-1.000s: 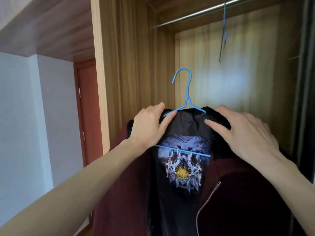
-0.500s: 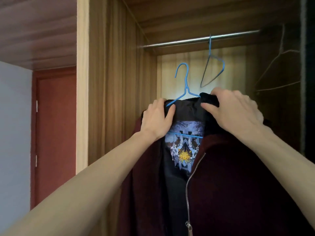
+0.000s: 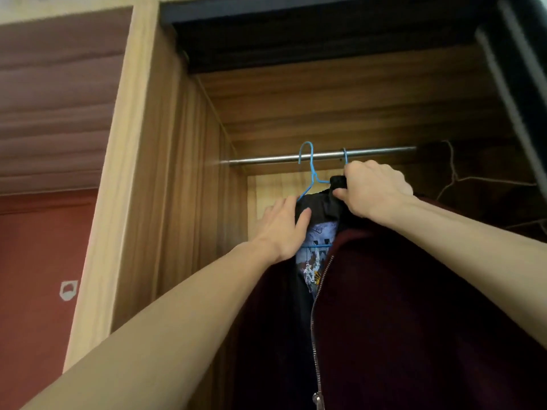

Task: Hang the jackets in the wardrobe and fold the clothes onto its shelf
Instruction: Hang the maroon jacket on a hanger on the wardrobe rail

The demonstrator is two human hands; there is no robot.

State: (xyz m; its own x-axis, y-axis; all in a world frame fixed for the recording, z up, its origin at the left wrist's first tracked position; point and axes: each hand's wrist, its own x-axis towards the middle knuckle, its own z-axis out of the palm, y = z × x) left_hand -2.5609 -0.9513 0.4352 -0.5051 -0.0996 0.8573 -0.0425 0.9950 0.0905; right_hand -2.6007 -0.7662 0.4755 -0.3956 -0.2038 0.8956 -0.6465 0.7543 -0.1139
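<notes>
The jacket (image 3: pixel 414 306) is gripped at its collar by the right hand (image 3: pixel 373 190) and steadied by the flat left hand (image 3: pixel 281 229); the hanger (image 3: pixel 313 173) is best seated squarely over the rail (image 3: pixel 379 151).

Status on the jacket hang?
Left hand flat on jacket shoulder, right hand grips collar. Blue hanger hook over rail. Second hook beside right hand.
</notes>
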